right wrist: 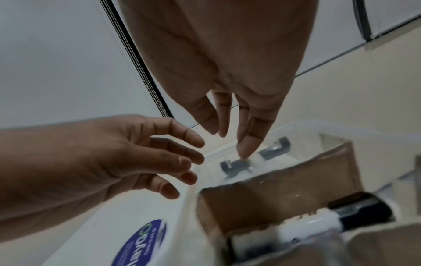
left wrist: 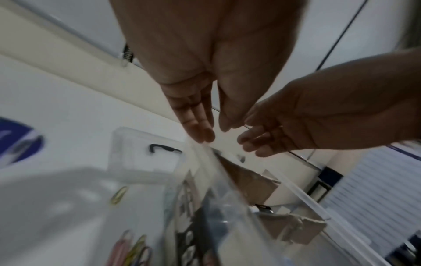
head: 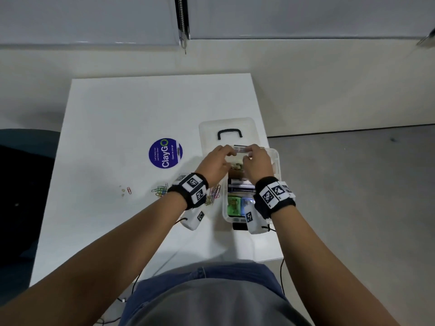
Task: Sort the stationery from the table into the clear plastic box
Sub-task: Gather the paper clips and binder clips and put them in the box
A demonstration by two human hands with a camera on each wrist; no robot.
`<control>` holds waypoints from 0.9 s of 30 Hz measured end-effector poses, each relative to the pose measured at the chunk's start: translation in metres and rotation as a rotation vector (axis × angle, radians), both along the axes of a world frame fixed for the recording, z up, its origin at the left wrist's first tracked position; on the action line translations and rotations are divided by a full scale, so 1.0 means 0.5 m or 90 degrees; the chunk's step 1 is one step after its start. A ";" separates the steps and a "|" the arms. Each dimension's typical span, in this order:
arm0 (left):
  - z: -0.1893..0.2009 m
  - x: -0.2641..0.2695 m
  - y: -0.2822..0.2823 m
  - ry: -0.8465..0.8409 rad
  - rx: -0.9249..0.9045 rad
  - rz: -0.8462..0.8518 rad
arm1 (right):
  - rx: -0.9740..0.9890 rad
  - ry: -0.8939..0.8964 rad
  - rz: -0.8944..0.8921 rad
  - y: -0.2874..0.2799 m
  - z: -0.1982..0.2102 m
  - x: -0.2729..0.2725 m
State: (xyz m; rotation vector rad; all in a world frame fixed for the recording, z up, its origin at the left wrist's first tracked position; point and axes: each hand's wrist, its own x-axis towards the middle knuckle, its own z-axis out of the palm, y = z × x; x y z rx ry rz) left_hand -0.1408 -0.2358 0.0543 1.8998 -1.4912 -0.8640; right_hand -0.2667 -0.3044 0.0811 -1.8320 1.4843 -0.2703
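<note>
A: Where are the hands?
B: Both reach over the far end of the box (head: pixel 275 161). The left hand (head: pixel 215 164) and right hand (head: pixel 257 162) sit close together, fingers relaxed and nearly straight, gripping nothing I can make out.
A: And the box?
B: On the bench (head: pixel 117 114), under the right wrist, with cardboard (right wrist: pixel 273 196) and a marker (right wrist: pixel 337 214) inside. Its lid (head: pixel 227 131) lies just beyond the fingertips.
A: Anything loose?
B: Paper clips (head: pixel 160 191) left of the left wrist, one red clip (head: pixel 129 190) farther left. A round sticker (head: pixel 166 152) lies left of the left hand.
</note>
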 end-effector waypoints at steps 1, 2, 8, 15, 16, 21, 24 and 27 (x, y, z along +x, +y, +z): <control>-0.011 0.023 0.019 0.008 -0.005 0.034 | -0.010 -0.014 0.016 0.020 0.005 0.017; -0.026 0.051 0.043 0.009 -0.003 0.072 | -0.017 -0.028 0.046 0.042 0.004 0.038; -0.160 0.263 0.232 -0.186 0.275 0.242 | 0.140 0.136 0.245 0.190 -0.084 0.169; -0.221 0.306 0.401 -0.227 0.462 0.177 | 0.163 0.362 0.180 0.255 -0.211 0.161; -0.222 0.290 0.408 -0.228 0.455 0.130 | 0.150 0.367 0.209 0.265 -0.217 0.167; -0.210 0.233 0.417 -0.098 0.340 -0.064 | 0.147 0.290 0.305 0.280 -0.208 0.204; -0.206 0.245 0.398 -0.064 0.265 -0.029 | 0.080 0.271 0.218 0.224 -0.206 0.221; -0.205 0.257 0.334 -0.156 0.258 -0.016 | 0.076 0.299 0.170 0.164 -0.220 0.240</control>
